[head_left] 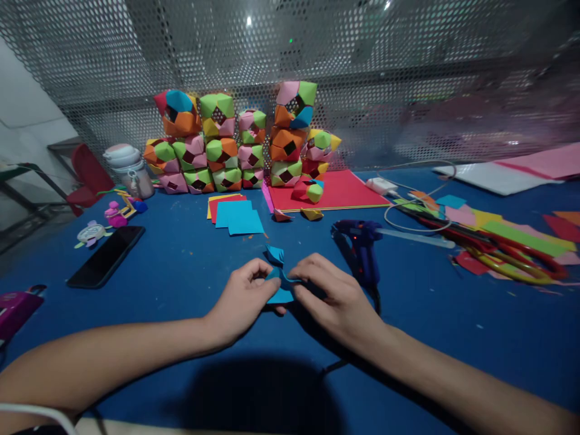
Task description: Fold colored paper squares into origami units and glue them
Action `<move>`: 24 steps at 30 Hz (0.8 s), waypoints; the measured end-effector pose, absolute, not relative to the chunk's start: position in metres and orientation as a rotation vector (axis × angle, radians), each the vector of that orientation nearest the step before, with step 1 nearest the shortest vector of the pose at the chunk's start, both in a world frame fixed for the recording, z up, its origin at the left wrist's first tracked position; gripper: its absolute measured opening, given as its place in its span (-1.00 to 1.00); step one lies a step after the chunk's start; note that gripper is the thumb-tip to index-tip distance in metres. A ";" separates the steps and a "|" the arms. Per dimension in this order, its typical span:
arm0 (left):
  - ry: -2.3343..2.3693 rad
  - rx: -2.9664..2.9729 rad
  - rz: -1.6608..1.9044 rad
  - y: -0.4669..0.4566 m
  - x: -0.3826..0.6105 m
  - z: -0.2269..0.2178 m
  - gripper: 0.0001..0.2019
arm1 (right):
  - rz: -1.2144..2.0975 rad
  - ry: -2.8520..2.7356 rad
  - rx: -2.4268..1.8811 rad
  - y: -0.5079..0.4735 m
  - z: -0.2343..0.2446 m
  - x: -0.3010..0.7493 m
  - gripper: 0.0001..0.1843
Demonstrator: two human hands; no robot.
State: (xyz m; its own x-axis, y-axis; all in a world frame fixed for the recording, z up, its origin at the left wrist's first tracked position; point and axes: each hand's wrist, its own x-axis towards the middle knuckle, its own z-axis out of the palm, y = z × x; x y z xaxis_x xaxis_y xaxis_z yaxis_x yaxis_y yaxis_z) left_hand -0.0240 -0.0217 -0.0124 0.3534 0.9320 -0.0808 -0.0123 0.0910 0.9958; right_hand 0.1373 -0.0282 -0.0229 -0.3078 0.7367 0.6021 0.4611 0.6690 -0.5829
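Note:
Both hands are at a small sheet of blue paper (281,296) just over the table. My left hand (247,296) pinches its left side, thumb on top and fingers partly under it. My right hand (333,296) closes thumb and fingers on the raised right edge, which curls upward. Right behind the sheet lies a folded blue paper piece (274,254), apart from my fingers. A blue glue gun (362,241) with a clear stick rests to the right of my right hand. Several square paper sheets (240,216), mostly blue on top, lie beyond my left hand.
Stacked colourful paper balls (222,151) stand along the mesh panel (380,103). Red paper (344,190) lies before them. At left are a phone (107,257), a jar (131,172) and a purple box (18,314). Scissors (512,260) and paper strips lie at right beside a white cable (387,211).

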 end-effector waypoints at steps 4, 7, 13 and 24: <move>0.940 1.255 0.903 -0.022 -0.023 -0.010 -0.88 | 0.324 -2.002 -0.943 -0.030 -0.021 0.137 -0.82; 0.939 1.235 0.905 -0.023 -0.022 -0.009 -0.85 | 0.303 -2.025 -0.967 -0.032 -0.017 0.138 -0.85; 0.948 1.246 0.929 -0.022 -0.023 -0.009 -0.86 | 0.364 -2.028 -1.020 -0.031 -0.016 0.141 -0.82; 0.988 1.306 0.921 -0.021 -0.025 -0.008 -0.89 | 0.519 -1.914 -1.119 -0.027 -0.020 0.137 -0.90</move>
State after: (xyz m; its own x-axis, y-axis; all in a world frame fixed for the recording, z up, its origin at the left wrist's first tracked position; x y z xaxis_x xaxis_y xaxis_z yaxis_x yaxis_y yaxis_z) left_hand -0.0248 -0.0210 -0.0081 0.3265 0.9435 -0.0565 0.0091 0.0566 0.9984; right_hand 0.1368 -0.0275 -0.0200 -0.2510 0.8544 0.4550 0.5080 0.5164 -0.6894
